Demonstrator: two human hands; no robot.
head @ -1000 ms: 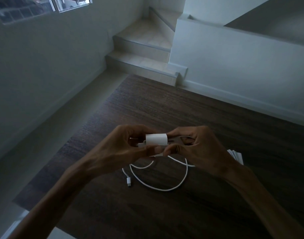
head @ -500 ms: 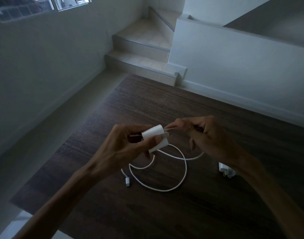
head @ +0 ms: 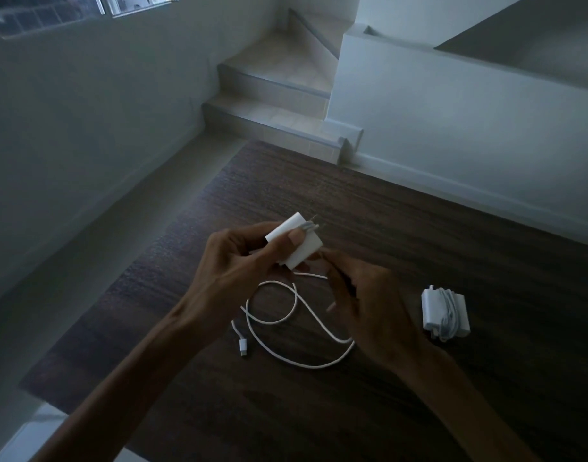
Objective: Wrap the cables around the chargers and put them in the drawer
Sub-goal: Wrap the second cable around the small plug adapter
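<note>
Left hand (head: 239,261) grips charger (head: 297,243); right hand (head: 369,305) pinches cable (head: 296,315); wrapped charger (head: 444,311) at 3 o'clock.

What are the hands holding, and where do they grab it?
The left hand grips the white plastic charger block around its body, thumb on top. The right hand pinches the thin white cable near the charger.

Left grip (head: 242,258), right grip (head: 369,298) curled
</note>
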